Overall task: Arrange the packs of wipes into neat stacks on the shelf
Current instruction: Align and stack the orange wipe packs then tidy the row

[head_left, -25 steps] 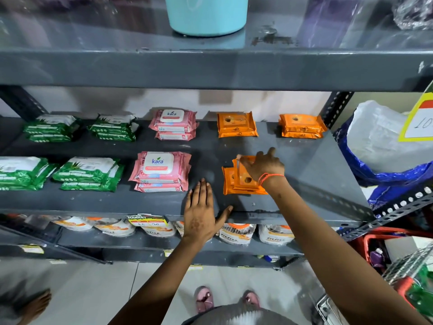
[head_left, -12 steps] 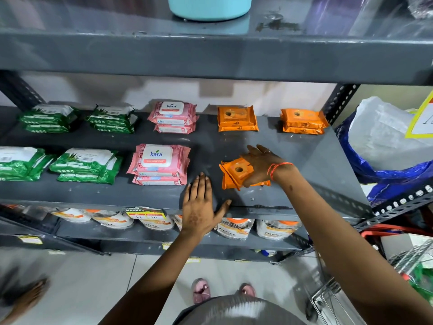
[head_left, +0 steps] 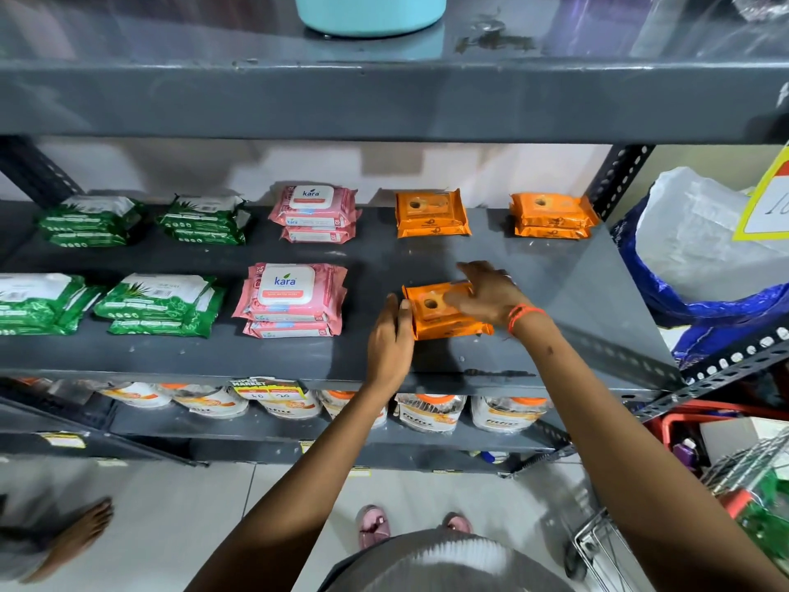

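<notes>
Toward the front edge of the grey shelf (head_left: 533,271), right of its middle, we have both hands on a small stack of orange packs (head_left: 444,314). Our left hand (head_left: 389,339) presses against the stack's left side, fingers straight and close together, fingertips touching the pack's edge. Our right hand (head_left: 486,296) lies over the stack's right half, fingers spread and curved loosely on the top pack rather than clenched around it; an orange thread band (head_left: 523,314) circles that wrist. The stack sits flat on the shelf, turned a little off square to the front edge. Along the back edge we see two more orange stacks — one (head_left: 431,213) near the middle, the other (head_left: 550,215) close to the back right corner, well apart from each other. Left of our hands stand two pink stacks: the front one (head_left: 292,299) just beside our left hand's side of the shelf, the back one (head_left: 316,213) against the back edge. Farther left, green packs fill the left half — two stacks at the back (head_left: 92,220) (head_left: 205,217), two at the front (head_left: 160,303) (head_left: 36,303), the outer front one cut off by the frame. On the shelf above stands a pale blue tub (head_left: 369,12). Below the front edge, white pouches with orange tops (head_left: 427,410) line the lower shelf.
</notes>
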Motion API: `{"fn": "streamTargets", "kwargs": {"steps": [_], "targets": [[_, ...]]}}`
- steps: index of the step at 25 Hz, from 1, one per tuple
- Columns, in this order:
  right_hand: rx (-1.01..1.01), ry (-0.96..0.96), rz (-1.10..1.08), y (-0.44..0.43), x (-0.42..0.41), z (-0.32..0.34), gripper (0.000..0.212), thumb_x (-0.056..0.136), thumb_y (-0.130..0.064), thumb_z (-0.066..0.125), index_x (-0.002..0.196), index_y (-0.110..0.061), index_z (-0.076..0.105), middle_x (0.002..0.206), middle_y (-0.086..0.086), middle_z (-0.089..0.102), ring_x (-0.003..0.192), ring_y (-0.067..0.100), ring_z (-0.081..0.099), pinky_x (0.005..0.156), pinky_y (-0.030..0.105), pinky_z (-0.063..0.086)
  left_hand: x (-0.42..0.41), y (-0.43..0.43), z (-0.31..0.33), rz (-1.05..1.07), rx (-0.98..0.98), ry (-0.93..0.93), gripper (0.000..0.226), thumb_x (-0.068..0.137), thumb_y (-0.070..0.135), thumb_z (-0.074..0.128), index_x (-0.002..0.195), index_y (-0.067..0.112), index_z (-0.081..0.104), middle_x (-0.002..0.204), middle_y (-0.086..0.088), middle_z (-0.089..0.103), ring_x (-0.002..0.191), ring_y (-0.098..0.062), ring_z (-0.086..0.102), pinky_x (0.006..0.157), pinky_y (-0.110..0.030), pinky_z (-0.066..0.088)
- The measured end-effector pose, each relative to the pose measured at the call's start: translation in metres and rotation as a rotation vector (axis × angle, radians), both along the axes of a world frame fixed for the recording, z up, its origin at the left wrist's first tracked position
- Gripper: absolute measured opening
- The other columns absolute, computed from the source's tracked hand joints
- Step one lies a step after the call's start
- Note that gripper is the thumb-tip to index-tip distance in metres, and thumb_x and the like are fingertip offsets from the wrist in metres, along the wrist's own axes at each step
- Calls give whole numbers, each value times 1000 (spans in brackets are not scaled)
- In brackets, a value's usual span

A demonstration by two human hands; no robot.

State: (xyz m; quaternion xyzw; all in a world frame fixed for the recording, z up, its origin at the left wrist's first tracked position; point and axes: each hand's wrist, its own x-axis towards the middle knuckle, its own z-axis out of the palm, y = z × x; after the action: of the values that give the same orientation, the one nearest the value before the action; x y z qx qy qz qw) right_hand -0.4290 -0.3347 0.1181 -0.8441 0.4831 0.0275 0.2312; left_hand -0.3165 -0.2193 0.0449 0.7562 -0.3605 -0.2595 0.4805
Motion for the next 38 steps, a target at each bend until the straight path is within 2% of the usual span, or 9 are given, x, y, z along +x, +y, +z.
{"fn": "streamTargets", "kwargs": {"steps": [2,7,13,23,26,28,32,35,38], "targets": [[23,-349,-285,-3,-4,-17,54,94,-31,46,141,-6,38,147,18,40,132,36,39,110,41,33,-10,-12,5,37,-4,54,41,101,33,31,124,7,52,117,-19,63,110,-36,58,79,-28,42],[224,-687,-520,21,-6,-46,38,100,-12,36,135,-1,45,141,20,48,130,32,46,109,37,35,-22,-22,8,97,2,-8,43,101,19,34,143,10,32,143,-17,46,126,-33,48,102,-38,38],[263,-823,-577,21,-2,-56,38,99,-6,33,134,-4,48,129,24,57,102,25,55,96,38,45,-20,-24,9,105,44,-103,42,100,15,37,141,10,35,115,-24,64,104,-37,61,88,-45,49],[351,-1043,-823,21,11,-57,35,93,3,38,121,2,59,98,7,57,88,18,51,60,14,45,-21,-30,14,144,36,-87,39,99,10,35,137,5,41,120,-26,61,110,-40,59,94,-48,46],[310,-901,-762,21,5,-52,39,97,-10,42,134,-3,47,124,15,60,116,27,55,92,32,48,-21,-29,16,158,33,-104,40,100,14,35,138,3,39,123,-26,60,112,-41,57,92,-45,45],[111,-729,-618,24,3,-45,45,98,-17,43,141,-4,37,144,15,47,134,32,42,110,38,34,-21,-29,23,182,-7,-112,43,100,17,35,141,3,34,130,-25,56,116,-40,55,94,-45,45],[-79,-728,-386,37,32,-26,43,96,-13,44,139,-4,41,132,21,58,118,38,56,104,41,43,0,-15,41,270,-147,-236,43,99,14,39,140,2,34,125,-28,58,111,-39,58,90,-36,44],[144,-734,-312,52,79,-21,44,97,-20,46,138,-6,43,137,16,55,124,33,52,101,33,41,53,13,51,340,-164,-322,44,96,6,40,140,2,34,123,-32,58,109,-44,58,108,-41,37],[391,-785,-350,73,133,-25,45,93,-26,53,133,-6,49,139,16,53,128,31,49,105,36,39,118,47,45,432,-106,-390,44,97,12,43,138,-3,36,140,-27,45,131,-39,42,114,-44,24]]}}
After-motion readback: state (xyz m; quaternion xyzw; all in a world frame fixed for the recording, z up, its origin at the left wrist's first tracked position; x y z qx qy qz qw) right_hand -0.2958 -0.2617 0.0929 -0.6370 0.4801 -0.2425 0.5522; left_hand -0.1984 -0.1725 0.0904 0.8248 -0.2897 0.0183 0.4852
